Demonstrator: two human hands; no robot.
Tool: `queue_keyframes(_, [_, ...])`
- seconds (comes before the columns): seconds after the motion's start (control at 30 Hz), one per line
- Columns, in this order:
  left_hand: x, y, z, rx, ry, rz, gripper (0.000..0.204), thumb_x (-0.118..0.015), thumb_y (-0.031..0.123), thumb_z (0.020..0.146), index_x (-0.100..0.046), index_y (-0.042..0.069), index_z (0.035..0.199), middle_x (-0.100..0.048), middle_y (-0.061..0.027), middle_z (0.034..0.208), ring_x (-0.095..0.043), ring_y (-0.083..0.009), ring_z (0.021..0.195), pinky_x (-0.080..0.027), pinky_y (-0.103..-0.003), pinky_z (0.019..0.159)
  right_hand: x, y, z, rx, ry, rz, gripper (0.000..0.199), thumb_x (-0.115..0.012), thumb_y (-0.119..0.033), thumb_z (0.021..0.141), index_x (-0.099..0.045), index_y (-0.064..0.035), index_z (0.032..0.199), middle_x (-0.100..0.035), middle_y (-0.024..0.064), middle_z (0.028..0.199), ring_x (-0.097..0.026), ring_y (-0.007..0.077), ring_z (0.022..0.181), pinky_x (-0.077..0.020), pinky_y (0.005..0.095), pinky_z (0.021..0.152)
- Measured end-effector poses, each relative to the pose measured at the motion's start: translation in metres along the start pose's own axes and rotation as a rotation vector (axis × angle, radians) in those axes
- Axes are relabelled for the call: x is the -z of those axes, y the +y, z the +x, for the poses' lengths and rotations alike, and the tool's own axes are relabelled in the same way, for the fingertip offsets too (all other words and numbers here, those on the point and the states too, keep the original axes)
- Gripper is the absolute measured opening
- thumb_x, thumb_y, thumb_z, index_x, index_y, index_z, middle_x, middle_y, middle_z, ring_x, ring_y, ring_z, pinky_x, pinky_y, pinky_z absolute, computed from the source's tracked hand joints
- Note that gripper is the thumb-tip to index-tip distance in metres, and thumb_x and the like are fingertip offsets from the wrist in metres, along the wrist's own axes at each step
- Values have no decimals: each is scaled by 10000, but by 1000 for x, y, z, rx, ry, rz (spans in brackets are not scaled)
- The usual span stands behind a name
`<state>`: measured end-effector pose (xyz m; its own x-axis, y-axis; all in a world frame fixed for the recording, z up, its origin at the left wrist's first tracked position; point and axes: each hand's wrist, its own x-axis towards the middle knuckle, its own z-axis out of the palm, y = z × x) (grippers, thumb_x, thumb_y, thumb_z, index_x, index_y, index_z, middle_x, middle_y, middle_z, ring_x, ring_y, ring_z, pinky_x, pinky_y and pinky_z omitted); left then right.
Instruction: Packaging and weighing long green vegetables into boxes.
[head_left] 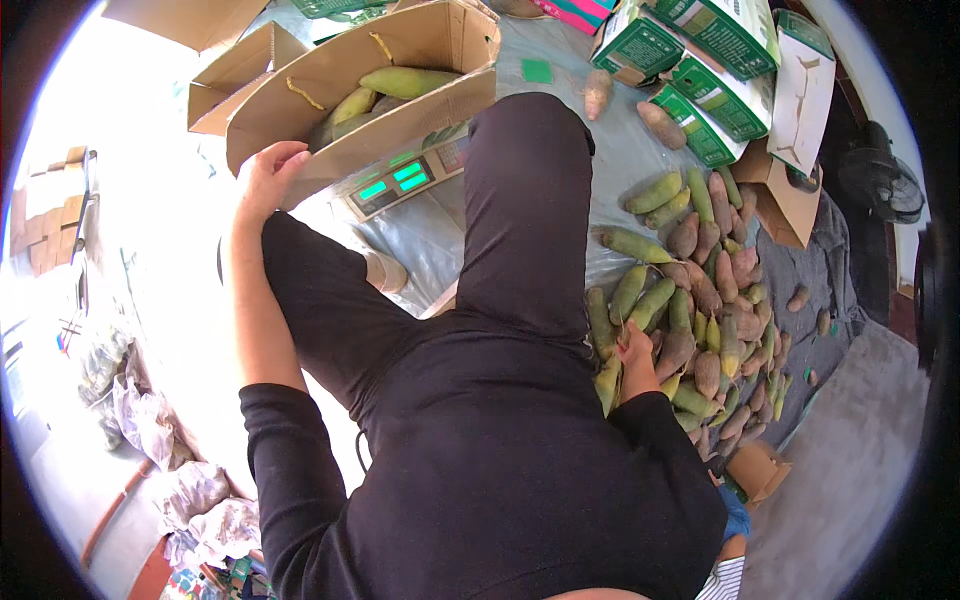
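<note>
My left hand [268, 178] grips the near left edge of an open cardboard box [420, 118], fingers closed over its rim. Inside the box lie several long green radishes [408, 82], partly hidden by its near wall. Beneath the box is a digital scale [392, 187] with lit green displays. Off to my right, my right hand [636, 358] reaches into a large pile of green and reddish-brown radishes [705, 285]. Its fingers close at the thin end of a green radish [652, 302]; the fingertips are partly hidden.
Green-and-white cartons [715, 75] are stacked at the far right, near two loose reddish roots [660, 125]. An open brown box [780, 195] lies beside the pile. A black fan [882, 185] stands at the right. Plastic bags [195, 500] lie at the lower left.
</note>
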<state>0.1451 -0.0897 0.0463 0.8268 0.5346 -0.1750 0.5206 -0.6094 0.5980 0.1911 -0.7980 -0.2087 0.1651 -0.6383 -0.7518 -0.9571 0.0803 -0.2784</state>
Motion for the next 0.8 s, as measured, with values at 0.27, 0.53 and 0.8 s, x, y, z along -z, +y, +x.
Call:
queue_keyframes(0.27, [0,-6,-2,-10,1,-5,277,-644,258,828,-674,50,1009,-685,-106,885,-647,-187,832,-497,-312,766,-24,-49,-62,-6,-353,613,278,-644,-397,839,-598,-159,976,-582,-9,859,-536,138,759,-424,328,745])
queue_keyframes(0.53, [0,-13,-2,-40,-20,-86,284,-634,229,851,-649,21,1043,-677,-103,926,-628,-167,850,-488,-302,771,-53,-131,-164,410,-628,389,294,-632,-315,869,-592,-61,1013,-567,35,843,-522,148,706,-477,316,695])
queue_keyframes(0.8, [4,-12,-6,-74,-4,-43,278,-638,219,859,-647,18,1051,-683,-104,921,-628,-155,857,-489,-297,785,-89,-237,-330,1008,-1037,15,254,-606,-272,859,-608,-34,947,-592,27,796,-533,126,674,-458,271,661])
